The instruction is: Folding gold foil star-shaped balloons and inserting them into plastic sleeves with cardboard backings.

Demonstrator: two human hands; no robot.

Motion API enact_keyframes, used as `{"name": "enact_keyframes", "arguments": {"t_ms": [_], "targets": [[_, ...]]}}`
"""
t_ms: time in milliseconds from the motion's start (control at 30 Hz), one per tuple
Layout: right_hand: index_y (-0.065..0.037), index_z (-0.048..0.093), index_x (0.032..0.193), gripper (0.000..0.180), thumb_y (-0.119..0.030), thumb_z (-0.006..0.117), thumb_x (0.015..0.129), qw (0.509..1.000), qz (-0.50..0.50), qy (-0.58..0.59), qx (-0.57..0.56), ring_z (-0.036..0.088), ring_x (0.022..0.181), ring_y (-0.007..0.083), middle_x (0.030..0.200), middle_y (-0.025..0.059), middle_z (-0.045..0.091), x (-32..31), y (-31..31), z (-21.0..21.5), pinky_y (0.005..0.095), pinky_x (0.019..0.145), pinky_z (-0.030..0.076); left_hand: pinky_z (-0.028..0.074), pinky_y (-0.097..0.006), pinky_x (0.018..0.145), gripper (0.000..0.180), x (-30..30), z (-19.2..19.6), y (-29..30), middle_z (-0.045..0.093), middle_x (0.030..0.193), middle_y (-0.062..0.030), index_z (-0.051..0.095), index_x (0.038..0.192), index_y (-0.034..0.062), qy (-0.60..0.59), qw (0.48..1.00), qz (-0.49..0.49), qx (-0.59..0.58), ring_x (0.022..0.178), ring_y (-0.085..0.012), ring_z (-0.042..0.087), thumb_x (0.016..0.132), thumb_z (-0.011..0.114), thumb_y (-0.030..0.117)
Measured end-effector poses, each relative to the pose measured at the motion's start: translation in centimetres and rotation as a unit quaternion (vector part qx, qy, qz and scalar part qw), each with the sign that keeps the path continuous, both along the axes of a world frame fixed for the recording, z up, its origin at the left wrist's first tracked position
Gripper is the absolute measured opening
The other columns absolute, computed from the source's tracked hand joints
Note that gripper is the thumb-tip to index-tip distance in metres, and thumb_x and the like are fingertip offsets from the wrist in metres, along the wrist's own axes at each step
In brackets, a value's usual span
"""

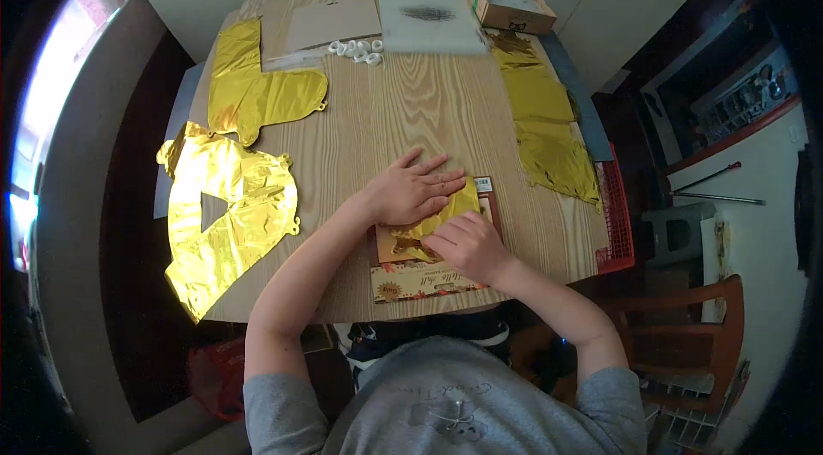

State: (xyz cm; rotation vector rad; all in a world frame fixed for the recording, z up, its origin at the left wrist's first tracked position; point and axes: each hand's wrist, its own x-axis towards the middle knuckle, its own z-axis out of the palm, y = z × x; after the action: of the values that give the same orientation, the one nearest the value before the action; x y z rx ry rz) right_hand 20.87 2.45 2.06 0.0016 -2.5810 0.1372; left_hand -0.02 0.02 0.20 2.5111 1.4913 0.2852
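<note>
On the worktop [411, 108], far R, I see an open tan box [516, 20] w/ pale stuff inside, can't ID it. Just L of it is a whitish sheet [435, 37] w/ a dark scribbly patch, then a greyish board [334, 24]; small white rings [360, 54] are bunched just in front. Along the L side: upper foil shape [240, 86], gold, bent; below it, lower foil shape [249, 198], also gold, w/ a triangular gap, overhanging the edge. A long foil strip [543, 104] runs down the R side, near a red mesh basket [619, 219]; can't make out its contents. Near edge, ctr: gold foil piece [463, 200] lies on a printed brown pkg [420, 284], my hands blocking part of it. L hand [417, 189] is flat, fingers spread, over the foil's upper part; R hand [467, 245] is curled at its lower R, can't tell if it's pinching foil.
</note>
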Motion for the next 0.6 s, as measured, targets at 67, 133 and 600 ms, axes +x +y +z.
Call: {"name": "enact_keyframes", "arguments": {"t_ms": [67, 133, 600], "targets": [[-0.011, 0.065, 0.086, 0.014, -0.016, 0.058, 0.075, 1.000, 0.000, -0.012, 0.000, 0.059, 0.076, 0.0156, 0.076, -0.0009, 0.057, 0.2, -0.3, 0.2, 0.0303, 0.068, 0.044, 0.010, -0.055, 0.117, 0.052, 0.0, -0.2, -0.1, 0.032, 0.155, 0.0009, 0.036, 0.148, 0.0189, 0.004, 1.000, 0.001, 0.013, 0.145, -0.0281, 0.024, 0.100, 0.035, 0.038], [-0.010, 0.065, 0.087, 0.015, -0.020, 0.060, 0.076, 1.000, 0.002, -0.027, 0.004, 0.058, 0.076, 0.0161, 0.076, -0.0004, 0.058, 0.5, -0.4, 0.0, 0.0308, 0.070, 0.044, 0.011, -0.055, 0.117, 0.051, 0.1, 0.0, -0.1, 0.032, 0.155, 0.0011, 0.036, 0.148, 0.0192, 0.012, 1.000, 0.001, 0.017, 0.145, -0.0277, 0.024, 0.100, 0.037, 0.038], [-0.001, 0.059, 0.120, 0.062, -0.044, 0.072, 0.076, 0.985, -0.031, -0.157, -0.065, 0.052, 0.118, 0.0264, 0.123, 0.0123, 0.058, 3.7, -3.6, 1.4, 0.0420, 0.104, 0.039, 0.012, -0.055, 0.117, 0.056, 0.9, 0.5, -0.7, 0.034, 0.154, -0.0021, 0.035, 0.148, 0.0201, 0.065, 0.996, 0.027, 0.046, 0.144, -0.0288, 0.025, 0.098, 0.038, 0.044]]}}
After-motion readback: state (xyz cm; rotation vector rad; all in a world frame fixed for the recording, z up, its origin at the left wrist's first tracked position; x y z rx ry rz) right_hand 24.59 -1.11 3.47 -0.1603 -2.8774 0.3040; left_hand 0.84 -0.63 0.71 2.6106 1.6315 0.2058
